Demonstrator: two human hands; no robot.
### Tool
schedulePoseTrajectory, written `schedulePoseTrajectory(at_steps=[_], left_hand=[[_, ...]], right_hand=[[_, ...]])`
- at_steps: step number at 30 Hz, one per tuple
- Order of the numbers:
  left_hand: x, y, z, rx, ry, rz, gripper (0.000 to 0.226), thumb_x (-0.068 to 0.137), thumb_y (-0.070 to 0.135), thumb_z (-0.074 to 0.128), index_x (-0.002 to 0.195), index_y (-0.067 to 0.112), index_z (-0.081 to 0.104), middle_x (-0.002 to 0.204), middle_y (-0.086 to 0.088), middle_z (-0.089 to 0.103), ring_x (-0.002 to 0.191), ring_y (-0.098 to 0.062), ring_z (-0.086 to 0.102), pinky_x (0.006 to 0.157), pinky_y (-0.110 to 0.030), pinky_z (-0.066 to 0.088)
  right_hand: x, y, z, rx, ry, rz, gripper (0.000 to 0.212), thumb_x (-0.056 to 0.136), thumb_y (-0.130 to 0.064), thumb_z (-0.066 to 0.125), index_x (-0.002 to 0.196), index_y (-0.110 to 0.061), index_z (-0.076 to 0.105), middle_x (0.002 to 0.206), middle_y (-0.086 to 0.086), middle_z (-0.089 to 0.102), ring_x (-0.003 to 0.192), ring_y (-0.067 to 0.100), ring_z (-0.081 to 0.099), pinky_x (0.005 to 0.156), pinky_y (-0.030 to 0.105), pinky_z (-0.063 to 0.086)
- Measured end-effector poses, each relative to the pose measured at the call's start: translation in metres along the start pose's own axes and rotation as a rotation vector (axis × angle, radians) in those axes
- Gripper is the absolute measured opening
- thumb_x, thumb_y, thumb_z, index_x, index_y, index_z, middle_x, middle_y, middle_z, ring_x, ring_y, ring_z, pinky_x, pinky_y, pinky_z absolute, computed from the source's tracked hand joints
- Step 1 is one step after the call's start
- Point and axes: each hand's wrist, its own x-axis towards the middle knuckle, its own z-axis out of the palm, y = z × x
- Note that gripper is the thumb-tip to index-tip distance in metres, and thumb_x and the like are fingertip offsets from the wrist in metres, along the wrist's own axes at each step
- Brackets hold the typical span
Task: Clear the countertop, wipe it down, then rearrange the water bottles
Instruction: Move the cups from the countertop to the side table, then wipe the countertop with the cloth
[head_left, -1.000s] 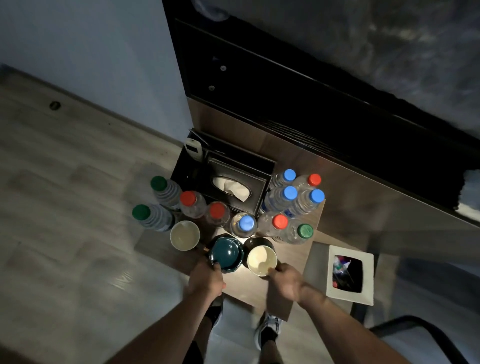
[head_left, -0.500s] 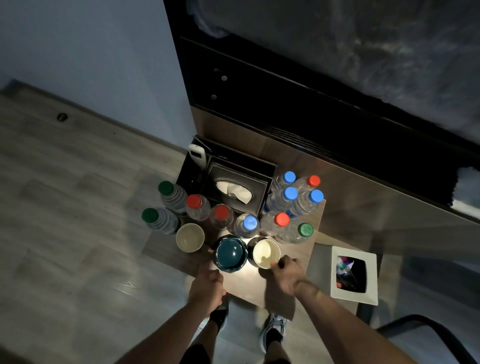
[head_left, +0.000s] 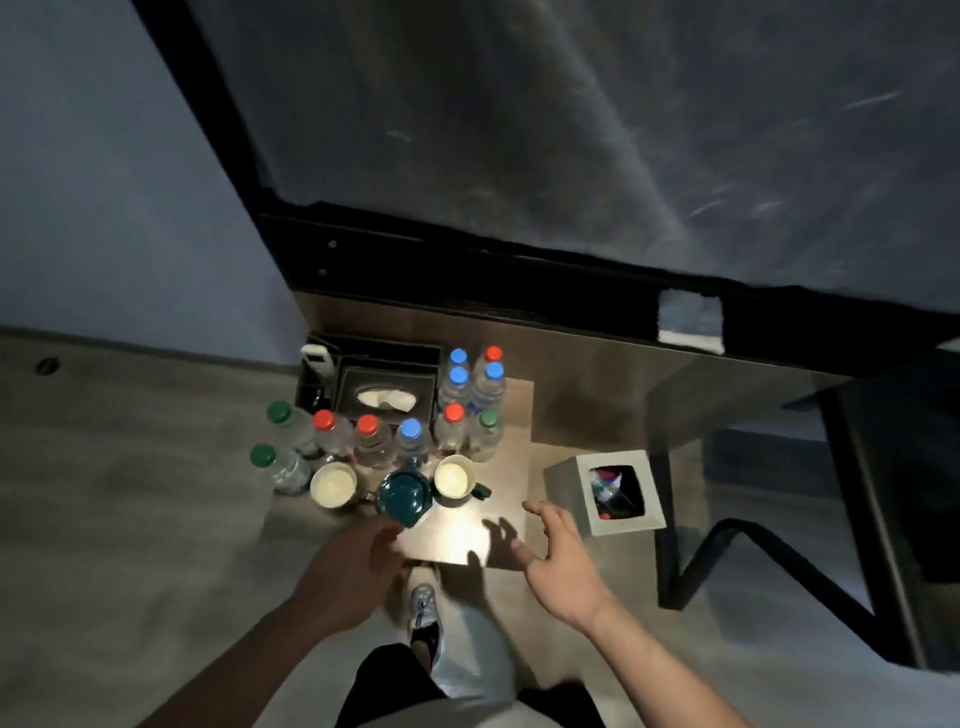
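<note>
Wooden counter (head_left: 511, 415) crowded with upright plastic water bottles (head_left: 457, 395) and glazed cups.
Bare lit wood lies at the near edge. Bottles stand caps up beside the dark tissue box (head_left: 385, 397). Left hand (head_left: 353, 564) touches the round teal bowl (head_left: 404, 496); finger state unclear. Right hand (head_left: 558, 551) hovers, fingers (head_left: 540, 512) spread apart.

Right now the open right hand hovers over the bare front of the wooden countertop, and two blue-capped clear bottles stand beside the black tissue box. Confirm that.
Wrong on the count: the head view shows three blue-capped clear bottles beside the black tissue box, not two. The open right hand does hover over the bare front of the wooden countertop.
</note>
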Motion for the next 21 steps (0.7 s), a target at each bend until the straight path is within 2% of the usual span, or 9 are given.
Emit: schedulePoseTrajectory(at_steps=[2, 5, 8, 10, 14, 18, 21], left_hand=[[-0.01, 0.023, -0.001, 0.051, -0.048, 0.069, 0.02, 0.082, 0.044, 0.063, 0.1, 0.049, 0.058, 0.104, 0.013, 0.073, 0.092, 0.003, 0.067, 0.09, -0.03, 0.056], [-0.022, 0.072, 0.005, 0.197, -0.112, 0.162, 0.03, 0.082, 0.053, 0.06, 0.111, 0.054, 0.055, 0.124, 0.02, 0.063, 0.102, 0.0, 0.068, 0.097, -0.031, 0.054], [-0.042, 0.128, 0.025, 0.453, -0.059, 0.332, 0.045, 0.09, 0.046, 0.063, 0.134, 0.039, 0.055, 0.134, 0.019, 0.053, 0.124, -0.008, 0.057, 0.106, -0.027, 0.043], [-0.058, 0.164, 0.045, 0.521, -0.042, 0.418, 0.05, 0.092, 0.045, 0.063, 0.14, 0.034, 0.051, 0.138, 0.017, 0.05, 0.131, -0.01, 0.05, 0.108, -0.025, 0.039], [-0.1, 0.226, 0.103, 0.541, -0.02, 0.517, 0.053, 0.093, 0.047, 0.064, 0.143, 0.035, 0.049, 0.138, 0.015, 0.05, 0.13, -0.012, 0.05, 0.107, -0.028, 0.04], [-0.151, 0.278, 0.168, 0.489, -0.008, 0.594, 0.052, 0.094, 0.049, 0.063, 0.142, 0.041, 0.046, 0.141, 0.022, 0.044, 0.124, -0.008, 0.052, 0.108, -0.03, 0.042], [-0.18, 0.302, 0.214, 0.479, -0.02, 0.632, 0.054, 0.093, 0.05, 0.063, 0.143, 0.041, 0.045, 0.142, 0.024, 0.042, 0.131, -0.006, 0.045, 0.11, -0.027, 0.039]], right_hand=[[-0.029, 0.012, -0.022, 0.032, 0.052, -0.021, 0.05, 0.102, -0.031, 0.062, 0.148, -0.03, 0.044, 0.149, -0.013, 0.036, 0.139, 0.007, 0.039, 0.12, 0.024, 0.026], [-0.068, 0.039, -0.06, 0.082, 0.149, -0.018, 0.05, 0.1, -0.036, 0.064, 0.147, -0.036, 0.045, 0.158, -0.016, 0.031, 0.147, 0.008, 0.033, 0.123, 0.03, 0.025], [-0.112, 0.075, -0.098, 0.105, 0.276, -0.044, 0.052, 0.098, -0.039, 0.065, 0.146, -0.041, 0.046, 0.16, -0.021, 0.029, 0.149, 0.003, 0.029, 0.123, 0.029, 0.025], [-0.145, 0.105, -0.12, 0.108, 0.344, -0.067, 0.052, 0.098, -0.04, 0.065, 0.146, -0.043, 0.046, 0.156, -0.026, 0.028, 0.148, 0.0, 0.028, 0.122, 0.028, 0.025], [-0.215, 0.173, -0.158, 0.065, 0.389, -0.052, 0.054, 0.098, -0.045, 0.063, 0.148, -0.047, 0.041, 0.158, -0.028, 0.023, 0.148, -0.001, 0.025, 0.124, 0.03, 0.024], [-0.275, 0.241, -0.191, 0.043, 0.419, -0.036, 0.056, 0.098, -0.044, 0.064, 0.15, -0.043, 0.042, 0.162, -0.025, 0.022, 0.15, 0.003, 0.025, 0.125, 0.033, 0.024], [-0.312, 0.283, -0.217, 0.033, 0.435, -0.002, 0.055, 0.099, -0.045, 0.064, 0.15, -0.041, 0.044, 0.163, -0.023, 0.023, 0.149, 0.005, 0.028, 0.123, 0.033, 0.027]])
